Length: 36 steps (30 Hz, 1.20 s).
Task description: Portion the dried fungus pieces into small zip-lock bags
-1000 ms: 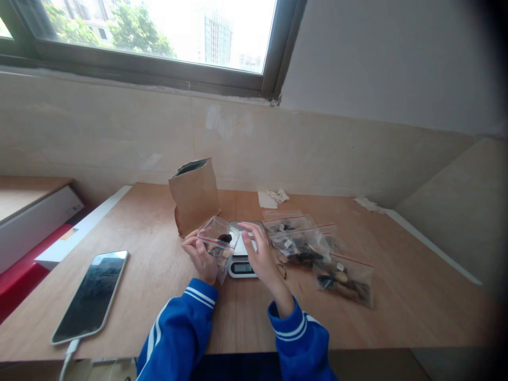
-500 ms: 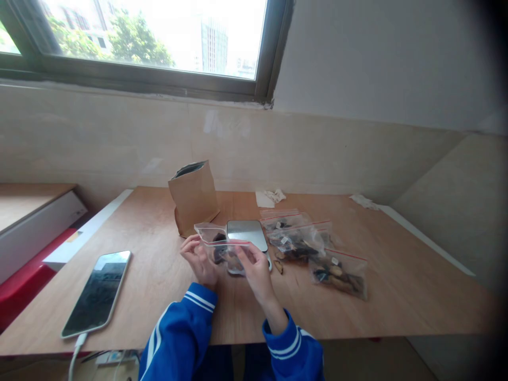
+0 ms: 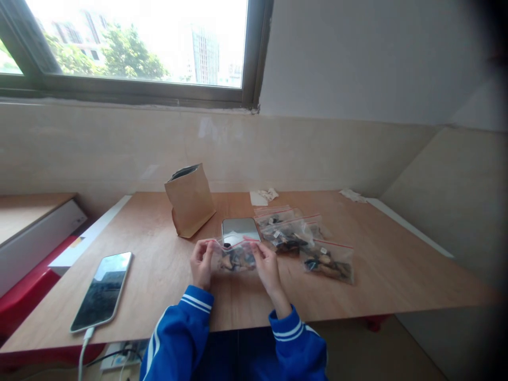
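Observation:
A clear zip-lock bag (image 3: pixel 237 259) with a red seal line hangs between my hands, holding dark and tan dried pieces. My left hand (image 3: pixel 202 264) pinches its upper left corner between thumb and fingers. At the upper right corner, my right hand (image 3: pixel 266 264) grips the bag the same way. Behind it a small digital scale (image 3: pixel 240 226) with a silver plate is partly covered by the bag. Several filled zip-lock bags (image 3: pixel 288 235) lie overlapping to the right of the scale, and another filled bag (image 3: pixel 328 262) rests nearer to me.
An open brown paper pouch (image 3: pixel 190 201) stands behind my left hand. On the left lies a phone (image 3: pixel 102 291) with a white charging cable (image 3: pixel 84 346). Crumpled tissue (image 3: pixel 268 194) sits near the wall, and more tissue (image 3: pixel 353 196) lies farther right.
My left hand has moved up to the bag's left corner and now pinches it. The bag is stretched between both hands and its opening has flattened. The camera view has shifted slightly.

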Available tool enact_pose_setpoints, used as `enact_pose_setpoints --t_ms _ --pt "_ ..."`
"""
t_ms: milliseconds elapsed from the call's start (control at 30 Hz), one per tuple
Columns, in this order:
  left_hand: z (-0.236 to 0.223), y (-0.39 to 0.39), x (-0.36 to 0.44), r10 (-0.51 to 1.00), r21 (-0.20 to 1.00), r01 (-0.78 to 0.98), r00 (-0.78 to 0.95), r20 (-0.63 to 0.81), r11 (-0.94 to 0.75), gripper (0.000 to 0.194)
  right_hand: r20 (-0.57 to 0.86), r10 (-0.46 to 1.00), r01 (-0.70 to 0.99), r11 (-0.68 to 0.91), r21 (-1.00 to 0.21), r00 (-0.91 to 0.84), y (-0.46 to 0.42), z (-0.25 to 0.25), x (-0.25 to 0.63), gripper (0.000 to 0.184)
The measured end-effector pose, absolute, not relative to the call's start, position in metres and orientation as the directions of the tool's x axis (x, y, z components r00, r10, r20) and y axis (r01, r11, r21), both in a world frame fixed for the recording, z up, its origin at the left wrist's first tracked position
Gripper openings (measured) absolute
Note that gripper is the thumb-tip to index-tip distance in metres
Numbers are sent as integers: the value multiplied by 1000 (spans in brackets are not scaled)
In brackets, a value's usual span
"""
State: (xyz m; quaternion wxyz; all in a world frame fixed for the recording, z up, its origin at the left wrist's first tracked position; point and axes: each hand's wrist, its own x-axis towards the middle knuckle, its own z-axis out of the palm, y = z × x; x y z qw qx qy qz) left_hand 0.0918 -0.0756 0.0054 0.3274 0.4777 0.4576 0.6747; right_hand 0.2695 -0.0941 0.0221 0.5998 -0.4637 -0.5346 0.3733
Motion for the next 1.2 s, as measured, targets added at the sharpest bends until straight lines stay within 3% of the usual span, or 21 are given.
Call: enact_pose_setpoints --t_ms 133,433,767,933,1200 --pt "1 -81 86 864 932 30 -366 346 -360 28 283 924 47 281 -959 256 -94 6 275 50" --pt "0 -90 88 926 924 216 -139 350 -316 35 146 845 -93 224 -970 514 -94 -17 276 48" --pt "-6 -92 83 891 909 343 -298 343 -236 35 176 835 -58 240 -969 521 -98 -16 278 40" --pt "-4 -92 87 910 913 327 -248 333 -245 36 161 843 -63 225 -972 513 -103 -13 282 41" --pt "1 -98 89 907 886 357 -186 377 -296 33 235 840 98 215 -972 489 -108 -13 284 45"
